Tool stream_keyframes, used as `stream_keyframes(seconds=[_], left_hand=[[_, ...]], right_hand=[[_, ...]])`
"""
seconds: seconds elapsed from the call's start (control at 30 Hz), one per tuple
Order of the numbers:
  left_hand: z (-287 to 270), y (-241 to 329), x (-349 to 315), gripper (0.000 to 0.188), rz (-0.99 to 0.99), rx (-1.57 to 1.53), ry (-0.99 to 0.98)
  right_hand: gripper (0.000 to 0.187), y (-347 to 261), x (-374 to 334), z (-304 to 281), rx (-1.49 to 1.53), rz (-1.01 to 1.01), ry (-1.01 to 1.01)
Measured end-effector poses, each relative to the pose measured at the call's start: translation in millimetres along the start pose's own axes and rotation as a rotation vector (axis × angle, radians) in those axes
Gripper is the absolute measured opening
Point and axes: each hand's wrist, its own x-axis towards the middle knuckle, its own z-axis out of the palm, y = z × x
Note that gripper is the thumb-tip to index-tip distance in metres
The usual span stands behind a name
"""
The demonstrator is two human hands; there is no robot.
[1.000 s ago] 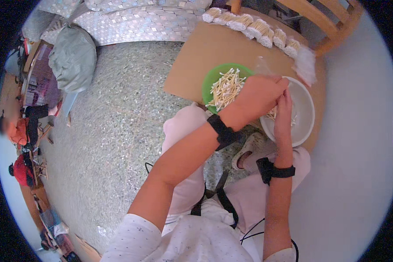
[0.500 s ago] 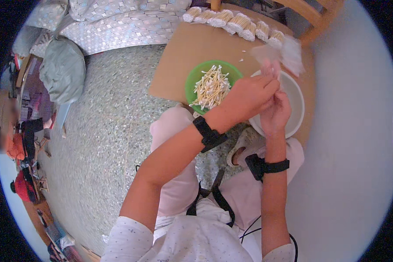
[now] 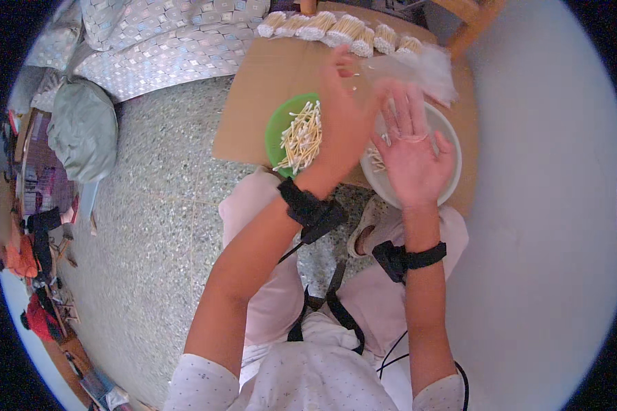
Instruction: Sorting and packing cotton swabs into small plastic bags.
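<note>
My left hand point(image 3: 348, 113) hovers between the two bowls, its fingers apart and smeared by motion, with nothing visible in it. Over the white bowl point(image 3: 454, 171), my right hand point(image 3: 416, 161) is turned palm up with fingers spread. A thin pale line crosses that hand at the base of the fingers; I cannot make out what it is. Some cotton swabs point(image 3: 376, 161) lie inside the white bowl, partly hidden by my hands. The green bowl point(image 3: 273, 133) at left holds a heap of loose cotton swabs point(image 3: 301, 137), partly covered by my left wrist.
Bundles of cotton swabs point(image 3: 343, 31) line the far edge of the brown board point(image 3: 247, 103). Clear plastic bags point(image 3: 432, 75) lie beyond the white bowl. A wooden chair part point(image 3: 476, 31) stands at the far right, near a pale wall point(image 3: 541, 205).
My hands were together over the white bowl and have parted. The left moved away toward the far left; the right opened palm up. Swabs in the white bowl have come into view.
</note>
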Motion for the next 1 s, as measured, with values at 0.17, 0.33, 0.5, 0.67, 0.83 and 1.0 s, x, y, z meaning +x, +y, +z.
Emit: stream_keyframes(seconds=[0.17,0.33,0.5,0.67,0.83,1.0], left_hand=[[-20.1,-6.9,22.8,0.024,-0.291,-0.228,-0.221],[-24.9,-10.7,26.9,0.022,-0.332,-0.251,-0.282],[-28.3,-15.6,35.6,0.020,-0.286,-0.234,-0.190],[-30.3,-14.5,37.0,0.021,-0.268,-0.198,-0.156],[-42.0,-23.6,51.0,0.022,-0.267,-0.214,-0.038],[-46.5,-24.3,50.9,0.024,-0.311,-0.246,-0.077]], right_hand=[[0.075,1.4,1.2,-5.6,-0.282,0.031,-0.163],[0.070,6.1,-0.1,2.8,-0.307,0.054,-0.120],[0.061,11.3,1.7,0.9,-0.346,0.055,-0.031],[0.054,12.4,2.1,3.2,-0.331,0.080,0.041],[0.045,13.5,0.8,-6.2,-0.383,0.043,0.064],[0.037,14.1,0.7,-15.2,-0.541,0.013,0.169]])
